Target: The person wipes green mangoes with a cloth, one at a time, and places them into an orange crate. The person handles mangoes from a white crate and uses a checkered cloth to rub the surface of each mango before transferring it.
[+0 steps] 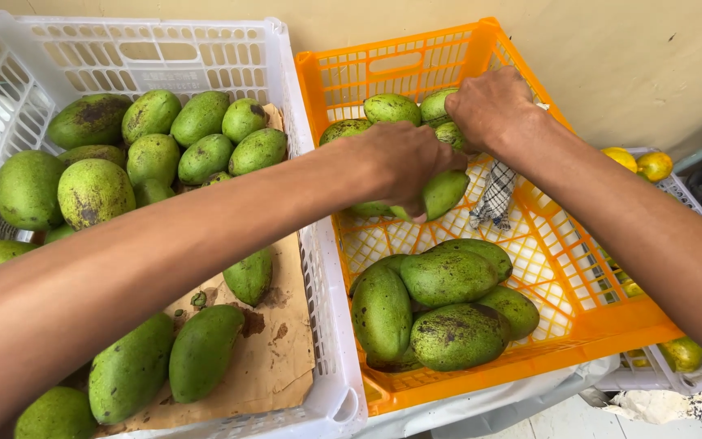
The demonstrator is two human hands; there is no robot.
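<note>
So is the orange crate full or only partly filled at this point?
Partly filled. The orange crate holds one cluster of green mangoes near the front and a few at the back, with bare mesh floor between them.

— What are the mangoes sitting in?

— Two crates side by side: a white crate (pixel 318 268) lined with brown cardboard (pixel 282 349), and an orange crate (pixel 578 317).

— And under the crates?

— A white sheet (pixel 481 406) shows below their front edges; the surface beneath is hidden.
</note>
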